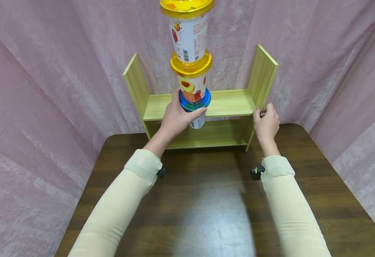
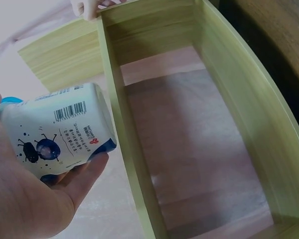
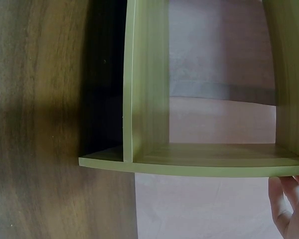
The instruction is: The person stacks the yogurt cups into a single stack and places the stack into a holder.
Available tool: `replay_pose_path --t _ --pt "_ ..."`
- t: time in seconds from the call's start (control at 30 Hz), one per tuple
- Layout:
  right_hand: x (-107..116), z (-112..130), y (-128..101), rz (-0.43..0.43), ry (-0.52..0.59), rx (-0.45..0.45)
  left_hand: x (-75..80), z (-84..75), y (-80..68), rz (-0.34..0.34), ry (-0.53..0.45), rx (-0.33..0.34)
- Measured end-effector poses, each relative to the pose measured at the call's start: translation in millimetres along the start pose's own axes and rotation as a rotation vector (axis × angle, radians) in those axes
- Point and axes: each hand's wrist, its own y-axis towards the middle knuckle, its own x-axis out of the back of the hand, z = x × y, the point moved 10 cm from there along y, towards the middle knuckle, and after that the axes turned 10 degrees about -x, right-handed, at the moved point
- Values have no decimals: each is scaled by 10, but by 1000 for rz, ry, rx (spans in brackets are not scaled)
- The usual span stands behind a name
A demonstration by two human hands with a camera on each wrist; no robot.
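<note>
Left hand (image 1: 176, 119) gripped the bottom cup (image 1: 196, 110) of a three-cup stack above the shelf (image 1: 226, 103); right hand (image 1: 266, 123) held its right upright's edge.

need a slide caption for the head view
Left hand grips the bottom of three stacked cups before a wooden shelf; right hand steadies its side.

Top cup (image 1: 187, 21): its yellow lid runs off the upper edge of the head view.
Bottom cup (image 1: 196, 113): mostly hidden behind the left hand (image 1: 178, 116); small print unreadable.
Right hand (image 1: 266, 123): fingertips tucked behind the shelf (image 1: 226, 103) side panel; only a sliver shows at the right wrist view's corner.
Table (image 1: 206, 200): near edge cut off by the frame.
</note>
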Motion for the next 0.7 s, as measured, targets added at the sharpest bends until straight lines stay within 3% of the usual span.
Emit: replay_pose_path --t 0.7 --pt "-9 -3 -14 20 7 -4 -13 99 127 29 -2 33"
